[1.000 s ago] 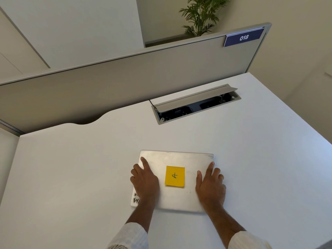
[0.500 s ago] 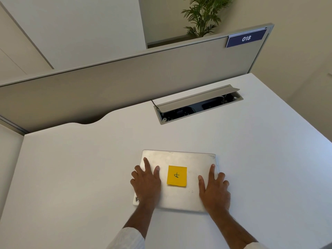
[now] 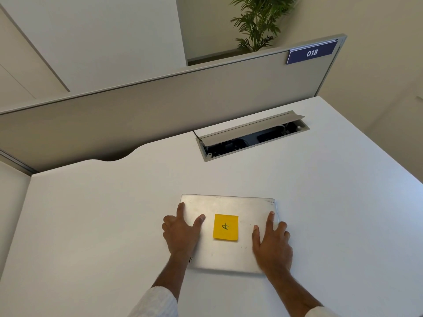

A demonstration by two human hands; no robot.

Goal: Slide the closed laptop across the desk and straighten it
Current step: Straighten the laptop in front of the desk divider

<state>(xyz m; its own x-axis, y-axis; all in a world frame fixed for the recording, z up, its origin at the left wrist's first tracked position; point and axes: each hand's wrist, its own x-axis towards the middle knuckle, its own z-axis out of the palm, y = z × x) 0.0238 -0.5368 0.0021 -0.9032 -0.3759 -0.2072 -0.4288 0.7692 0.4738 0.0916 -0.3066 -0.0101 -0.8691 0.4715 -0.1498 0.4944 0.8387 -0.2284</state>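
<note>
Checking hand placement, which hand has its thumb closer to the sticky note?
The left hand: its thumb almost reaches the yellow sticky note.

A blue sign (image 3: 311,53) at the partition's (image 3: 160,110) top right corner reads "018" in white. The yellow note (image 3: 225,227) on the laptop (image 3: 229,252) bears one handwritten mark, possibly "A" or "4".

Bare hands, forearms; white textured sleeves (image 3: 155,303) pushed up.
</note>
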